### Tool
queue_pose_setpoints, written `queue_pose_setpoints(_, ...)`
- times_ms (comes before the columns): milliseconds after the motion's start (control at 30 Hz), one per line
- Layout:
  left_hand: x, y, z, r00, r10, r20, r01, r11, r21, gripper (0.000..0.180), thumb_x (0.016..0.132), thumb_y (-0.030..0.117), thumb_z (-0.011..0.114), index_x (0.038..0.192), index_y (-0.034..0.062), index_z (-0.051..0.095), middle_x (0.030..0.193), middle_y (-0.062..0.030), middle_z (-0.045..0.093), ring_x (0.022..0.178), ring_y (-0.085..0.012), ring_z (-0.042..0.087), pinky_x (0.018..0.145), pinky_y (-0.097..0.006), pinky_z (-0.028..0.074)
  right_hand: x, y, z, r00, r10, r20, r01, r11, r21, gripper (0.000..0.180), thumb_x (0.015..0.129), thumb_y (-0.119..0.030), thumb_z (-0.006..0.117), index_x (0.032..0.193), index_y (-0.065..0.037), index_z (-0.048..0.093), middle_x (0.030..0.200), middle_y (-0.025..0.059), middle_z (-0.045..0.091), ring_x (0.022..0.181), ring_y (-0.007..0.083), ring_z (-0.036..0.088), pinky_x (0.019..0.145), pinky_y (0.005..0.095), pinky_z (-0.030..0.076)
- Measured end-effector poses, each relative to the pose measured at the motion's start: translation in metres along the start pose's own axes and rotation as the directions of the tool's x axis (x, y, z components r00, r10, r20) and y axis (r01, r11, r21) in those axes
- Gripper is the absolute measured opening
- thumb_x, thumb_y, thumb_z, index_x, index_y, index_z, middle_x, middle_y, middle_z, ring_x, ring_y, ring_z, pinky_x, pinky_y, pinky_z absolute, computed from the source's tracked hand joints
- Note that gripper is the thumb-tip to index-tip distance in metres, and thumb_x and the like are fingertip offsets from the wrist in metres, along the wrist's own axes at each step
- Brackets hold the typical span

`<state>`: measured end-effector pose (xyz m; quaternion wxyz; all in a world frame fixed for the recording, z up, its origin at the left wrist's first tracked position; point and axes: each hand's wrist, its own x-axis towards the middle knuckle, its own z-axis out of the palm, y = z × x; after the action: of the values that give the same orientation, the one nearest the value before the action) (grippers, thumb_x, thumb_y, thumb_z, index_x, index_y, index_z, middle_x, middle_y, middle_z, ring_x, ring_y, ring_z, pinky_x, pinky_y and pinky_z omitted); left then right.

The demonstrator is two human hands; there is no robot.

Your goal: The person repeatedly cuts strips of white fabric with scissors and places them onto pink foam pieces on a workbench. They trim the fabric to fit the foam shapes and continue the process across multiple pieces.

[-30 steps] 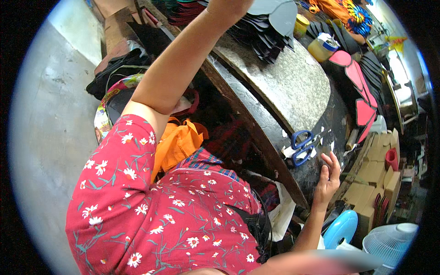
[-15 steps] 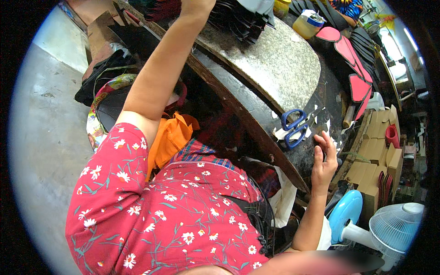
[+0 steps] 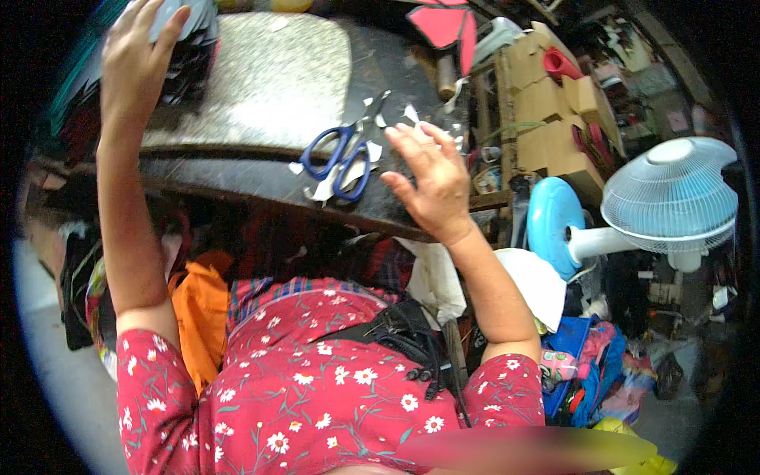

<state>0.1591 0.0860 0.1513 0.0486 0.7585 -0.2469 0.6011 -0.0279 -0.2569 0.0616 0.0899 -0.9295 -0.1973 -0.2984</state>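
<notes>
My left hand reaches far out to the upper left and lies on a stack of dark flat cut pieces, fingers spread over a grey top piece; whether it grips one I cannot tell. My right hand hovers open over the near edge of the dark worktable, fingers apart, holding nothing. Just left of it lie blue-handled scissors among white paper scraps. A pale speckled slab covers the table's middle.
Red cut shapes lie at the table's far end. Cardboard boxes stand to the right, with a white and blue fan beside them. Orange cloth and bags crowd the floor under the table.
The view swung so the table now lies across the top. My right hand rose from the table's edge toward the scissors. My left hand stays stretched onto the stack.
</notes>
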Motion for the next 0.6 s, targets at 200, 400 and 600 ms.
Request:
queue_pose_setpoints(200,-0.018,0.131,-0.159,0.996,-0.007,0.088,0.069,0.688,-0.722,0.024,0.083,0.032,0.065,0.098,0.0132,0.068,0.105,-0.0091,0.069,0.094,-0.0259,0.067,0.082,-0.043,0.051,0.002,-0.001,0.000,0.999,0.025,-0.040,-0.025,1.000,-0.005,0.056,0.095,-0.052,0.056,0.133,-0.012,0.060,0.135,0.0119,0.058,0.126,0.0365,0.047,0.107,0.0467,0.039)
queue_pose_setpoints(400,-0.017,0.149,-0.179,0.546,-0.393,-0.740,-0.512,0.542,-0.666,0.016,0.095,0.019,0.063,0.096,0.0033,0.062,0.084,0.0003,0.050,0.073,-0.0113,0.049,0.068,-0.022,0.040,-0.001,0.003,0.008,0.998,0.037,-0.043,-0.038,0.999,-0.010,0.052,0.092,-0.050,0.059,0.130,-0.014,0.061,0.129,0.0119,0.058,0.125,0.0351,0.048,0.104,0.0479,0.039)
queue_pose_setpoints(600,-0.005,0.143,-0.205,0.525,-0.433,-0.732,-0.495,0.544,-0.677,0.024,0.094,0.018,0.064,0.110,0.0006,0.061,0.110,-0.0068,0.060,0.092,-0.0212,0.055,0.085,-0.036,0.045,0.002,0.003,0.007,0.997,0.055,-0.053,-0.055,0.998,-0.007,0.053,0.098,-0.051,0.052,0.132,-0.012,0.060,0.133,0.0118,0.058,0.126,0.0361,0.047,0.107,0.0470,0.038)
